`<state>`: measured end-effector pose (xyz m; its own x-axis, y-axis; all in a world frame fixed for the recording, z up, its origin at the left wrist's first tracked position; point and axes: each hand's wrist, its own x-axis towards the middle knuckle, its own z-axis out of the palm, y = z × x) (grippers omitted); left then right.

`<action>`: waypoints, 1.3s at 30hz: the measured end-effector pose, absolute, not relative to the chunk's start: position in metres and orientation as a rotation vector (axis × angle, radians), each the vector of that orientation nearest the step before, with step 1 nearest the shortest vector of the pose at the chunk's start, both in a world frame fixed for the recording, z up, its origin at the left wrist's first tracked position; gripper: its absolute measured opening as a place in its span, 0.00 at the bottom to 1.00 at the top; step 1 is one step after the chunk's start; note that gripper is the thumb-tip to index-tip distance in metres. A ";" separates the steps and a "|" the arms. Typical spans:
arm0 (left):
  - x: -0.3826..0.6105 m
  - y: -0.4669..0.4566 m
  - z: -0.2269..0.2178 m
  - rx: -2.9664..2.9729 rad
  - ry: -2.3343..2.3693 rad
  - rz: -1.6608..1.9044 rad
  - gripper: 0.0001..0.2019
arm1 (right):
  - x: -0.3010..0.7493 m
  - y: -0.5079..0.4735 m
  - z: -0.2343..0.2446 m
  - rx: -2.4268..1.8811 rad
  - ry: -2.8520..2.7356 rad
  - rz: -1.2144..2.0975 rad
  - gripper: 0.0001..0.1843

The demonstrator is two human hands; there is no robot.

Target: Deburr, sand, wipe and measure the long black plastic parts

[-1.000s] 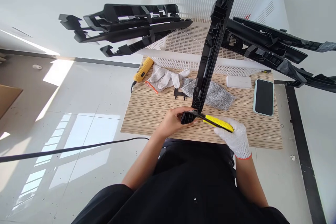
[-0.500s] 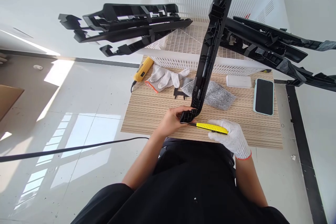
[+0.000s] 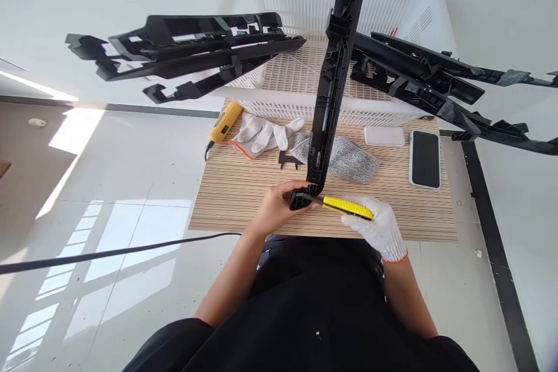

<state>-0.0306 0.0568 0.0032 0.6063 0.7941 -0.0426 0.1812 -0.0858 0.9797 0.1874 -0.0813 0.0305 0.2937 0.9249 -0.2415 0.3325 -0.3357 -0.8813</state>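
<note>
A long black plastic trim piece runs from the top of the view down to the near part of the table. Its bent lower end lies in my bare left hand, fingers and thumb closed round it. My right hand, in a white knit glove with an orange cuff edge, grips a yellow utility knife. The knife points left, and its blade end is at the bent end of the trim, close to my left fingertips. Whether the edge touches the plastic I cannot tell.
Behind stands a white plastic basket with several black trim pieces jutting out left and right. On the striped table lie a yellow tool, white glove, black caliper, grey cloth, white box and phone.
The bent end of the trim has turned to show more of its ribbed inside. The knife's blade end has moved up from its lower edge onto that side. The whole view has shifted slightly.
</note>
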 end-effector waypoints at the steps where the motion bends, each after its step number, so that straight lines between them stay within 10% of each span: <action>1: -0.030 0.056 0.004 1.612 0.844 0.632 0.21 | 0.188 -0.081 0.031 -1.828 -1.071 1.024 0.20; 39: -0.015 0.062 0.003 1.865 1.037 0.627 0.13 | 0.201 -0.068 0.029 -1.782 -1.217 1.033 0.21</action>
